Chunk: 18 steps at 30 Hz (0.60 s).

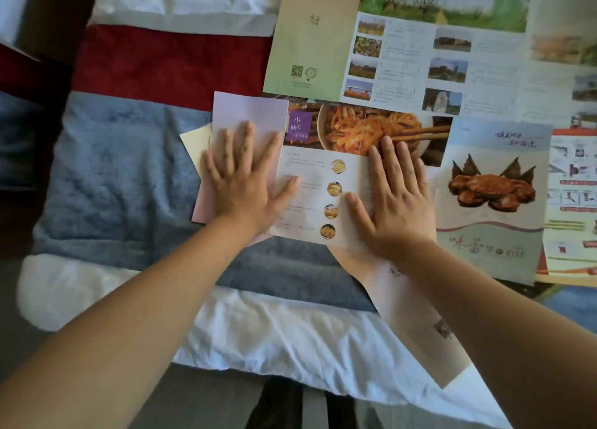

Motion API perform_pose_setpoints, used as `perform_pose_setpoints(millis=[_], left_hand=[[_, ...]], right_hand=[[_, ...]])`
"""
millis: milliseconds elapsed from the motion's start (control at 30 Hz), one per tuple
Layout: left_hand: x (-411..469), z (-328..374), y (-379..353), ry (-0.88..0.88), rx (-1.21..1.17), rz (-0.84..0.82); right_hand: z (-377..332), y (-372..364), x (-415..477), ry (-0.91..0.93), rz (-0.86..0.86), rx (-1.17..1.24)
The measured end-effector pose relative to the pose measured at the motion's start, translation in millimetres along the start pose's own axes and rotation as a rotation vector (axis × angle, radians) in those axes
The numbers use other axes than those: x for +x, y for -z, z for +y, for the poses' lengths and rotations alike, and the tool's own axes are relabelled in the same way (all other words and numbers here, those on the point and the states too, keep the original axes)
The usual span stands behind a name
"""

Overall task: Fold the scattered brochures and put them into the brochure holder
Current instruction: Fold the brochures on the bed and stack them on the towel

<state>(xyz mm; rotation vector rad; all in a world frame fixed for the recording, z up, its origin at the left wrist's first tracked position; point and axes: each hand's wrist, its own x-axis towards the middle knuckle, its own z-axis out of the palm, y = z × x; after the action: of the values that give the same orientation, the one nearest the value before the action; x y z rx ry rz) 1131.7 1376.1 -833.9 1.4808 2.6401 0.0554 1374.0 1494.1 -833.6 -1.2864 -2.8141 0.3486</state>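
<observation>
Nearest the camera, two bare forearms reach forward over a white sheet (290, 331) and a blue-grey blanket (122, 170); under the right forearm lies a pale, peach-toned brochure (397, 302) with small dark prints, partly hidden by the arm. Just beyond, both hands press flat, palms down and fingers spread, gripping nothing; the left hand (245, 176) rests on the lilac folded panel (252, 118) of the food brochure (323, 186), its thumb reaching onto the white inner page; the right hand (400, 196) lies flat on the same brochure's right part, fingertips touching the noodle photograph (371, 128). A cream sheet (197, 144) pokes out from beneath the lilac panel at its left. Right of the right hand sits a brochure showing a crab (491, 186), and beside that, at the picture's edge, an orange-trimmed leaflet (571, 202). Farther off, a large landscape brochure (420, 47) lies unfolded, its green panel (310, 41) overlapping the food brochure's top edge; to its left runs a red band of bedding (171, 60), then grey and white cloth beyond.
</observation>
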Motion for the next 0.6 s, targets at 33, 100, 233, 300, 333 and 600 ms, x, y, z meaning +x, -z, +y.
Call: perform_pose_setpoints(millis=[33,100,233,300,333,600], left_hand=[[-0.5,-0.5,1.2,0.000,0.000,-0.004],[0.3,-0.7,3.8,0.004,-0.006,-0.018],[-0.2,2.2,10.4,0.025,-0.023,-0.063],[-1.1,2.6,15.0,0.020,-0.037,-0.082],[-1.2,2.7,17.3,0.017,-0.046,-0.094],[-1.8,8.1,27.0,0.196,-0.343,-0.031]], right_hand=[[0.0,0.2,-0.5,-0.002,0.001,-0.007],[0.5,1.1,-0.2,0.000,-0.011,-0.024],[-1.5,2.3,-0.7,-0.004,-0.023,-0.011],[-2.3,3.9,-1.0,-0.011,-0.042,-0.002],[-2.4,5.1,-1.0,-0.013,-0.051,-0.003],[-5.1,8.7,-3.2,-0.015,-0.072,-0.012]])
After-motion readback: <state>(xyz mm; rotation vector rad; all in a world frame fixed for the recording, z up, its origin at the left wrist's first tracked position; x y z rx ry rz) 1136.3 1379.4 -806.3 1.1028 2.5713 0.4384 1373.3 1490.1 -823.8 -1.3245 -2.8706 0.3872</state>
